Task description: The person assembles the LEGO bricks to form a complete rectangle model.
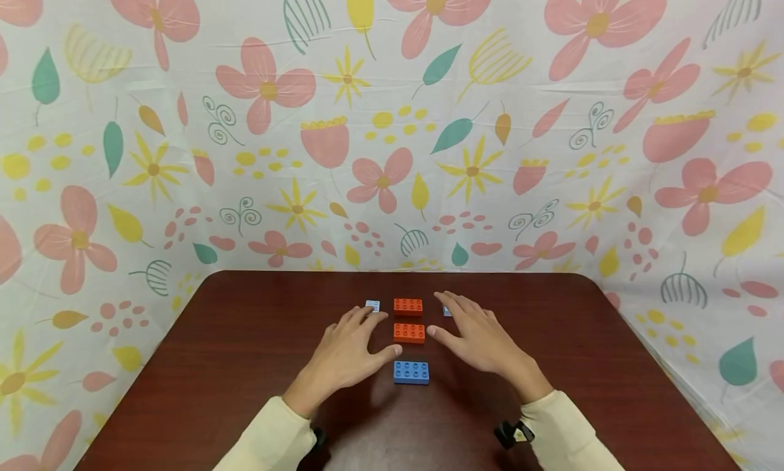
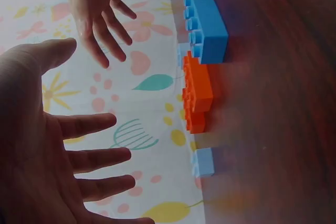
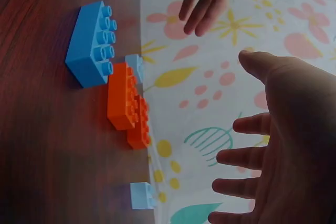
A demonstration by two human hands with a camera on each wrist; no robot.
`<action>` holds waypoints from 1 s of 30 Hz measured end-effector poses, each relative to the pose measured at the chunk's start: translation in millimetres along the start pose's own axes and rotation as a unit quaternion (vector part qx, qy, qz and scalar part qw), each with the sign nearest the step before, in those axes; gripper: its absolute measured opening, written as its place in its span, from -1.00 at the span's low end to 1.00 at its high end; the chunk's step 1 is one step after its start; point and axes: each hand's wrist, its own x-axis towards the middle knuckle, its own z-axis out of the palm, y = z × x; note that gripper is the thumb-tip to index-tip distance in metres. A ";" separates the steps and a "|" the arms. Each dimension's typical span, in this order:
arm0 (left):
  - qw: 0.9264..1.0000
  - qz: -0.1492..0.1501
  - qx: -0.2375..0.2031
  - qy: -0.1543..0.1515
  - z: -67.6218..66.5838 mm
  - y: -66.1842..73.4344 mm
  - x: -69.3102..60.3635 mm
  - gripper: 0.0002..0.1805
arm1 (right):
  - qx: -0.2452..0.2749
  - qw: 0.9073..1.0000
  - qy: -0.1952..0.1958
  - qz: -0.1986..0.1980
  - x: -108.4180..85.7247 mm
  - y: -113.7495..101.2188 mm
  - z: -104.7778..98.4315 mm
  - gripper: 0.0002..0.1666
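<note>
Both hands hover above the table with fingers spread, holding nothing. My left hand (image 1: 346,348) is left of the bricks, its thumb near the blue brick (image 1: 411,372). On the other side, my right hand (image 1: 484,335) has its thumb close to the nearer orange-red brick (image 1: 409,333). A second orange-red brick (image 1: 407,307) lies behind that one, in line with it. One small light blue brick (image 1: 372,305) sits beyond the left fingers. Another small light blue brick (image 1: 447,311) is partly hidden by the right hand. The left wrist view shows the blue brick (image 2: 207,27) studs up on the table.
The bricks stand on a dark brown table (image 1: 245,335) with rounded far corners. Behind and beside it hangs a white cloth (image 1: 380,144) printed with flowers and leaves. A black band (image 1: 513,433) shows at the right wrist.
</note>
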 end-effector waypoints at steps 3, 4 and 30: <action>1.000 0.006 -0.012 -0.004 3.9 -0.5 0.2 -0.19 | 0.015 1.000 -0.007 0.007 2.6 3.8 4.3 -0.05; 1.000 0.006 -0.016 -0.005 5.4 -0.8 0.5 -0.19 | 0.019 1.000 -0.009 0.008 3.7 4.9 5.8 -0.05; 0.994 0.043 -0.030 -0.095 28.6 0.2 14.1 -0.41 | 0.132 0.988 -0.081 -0.020 33.6 26.9 41.1 -0.39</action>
